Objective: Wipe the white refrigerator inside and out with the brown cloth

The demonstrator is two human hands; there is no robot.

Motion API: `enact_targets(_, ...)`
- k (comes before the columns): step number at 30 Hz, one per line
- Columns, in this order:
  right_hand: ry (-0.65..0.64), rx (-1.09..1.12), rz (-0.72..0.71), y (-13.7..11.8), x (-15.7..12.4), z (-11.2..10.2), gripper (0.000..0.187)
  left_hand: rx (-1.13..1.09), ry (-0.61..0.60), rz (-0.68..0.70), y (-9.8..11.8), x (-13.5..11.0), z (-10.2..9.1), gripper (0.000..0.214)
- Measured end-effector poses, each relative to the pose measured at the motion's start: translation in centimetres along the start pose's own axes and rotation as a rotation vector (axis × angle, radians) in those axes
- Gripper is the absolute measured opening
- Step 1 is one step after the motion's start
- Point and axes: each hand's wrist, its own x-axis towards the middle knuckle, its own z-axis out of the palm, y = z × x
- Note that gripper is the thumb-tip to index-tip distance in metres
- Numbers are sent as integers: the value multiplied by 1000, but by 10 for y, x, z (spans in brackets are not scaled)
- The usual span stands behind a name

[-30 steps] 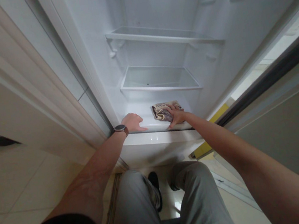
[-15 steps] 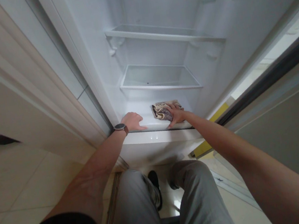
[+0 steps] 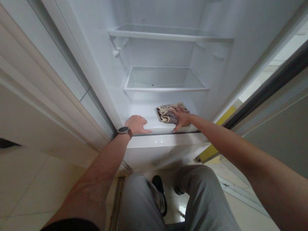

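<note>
At the bottom of the fridge point(image 3: 92, 36), a patterned brown and beige cloth point(image 3: 165, 113) lies bunched on the white floor panel. My right hand point(image 3: 181, 116) presses on its right side, fingers over the fabric and thumb toward the front edge. Left of the cloth, my left hand point(image 3: 137, 125) rests on the front left corner of the fridge floor, thumb apart from the fingers and nothing held. A watch point(image 3: 123, 130) is on my left wrist.
Above the hands are a lower glass shelf point(image 3: 162, 78) and a higher shelf point(image 3: 165, 32). The fridge door point(image 3: 295, 129) stands open on the right, with a yellow panel point(image 3: 210, 153) near its base. A pale door frame point(image 3: 19, 66) runs along the left.
</note>
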Motion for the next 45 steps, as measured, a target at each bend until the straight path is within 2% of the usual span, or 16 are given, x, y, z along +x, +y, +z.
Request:
enact_targets(23, -4, -14, -2, 6, 7, 4, 153, -11, 1, -6, 1, 0, -2, 60)
enact_targets(34, 8, -5, -2, 0, 0, 0, 158, -12, -8, 3, 1, 0, -3, 59)
enact_targets(45, 9, 8, -12, 2, 1, 1, 152, 18, 12, 10, 0, 0, -1, 61)
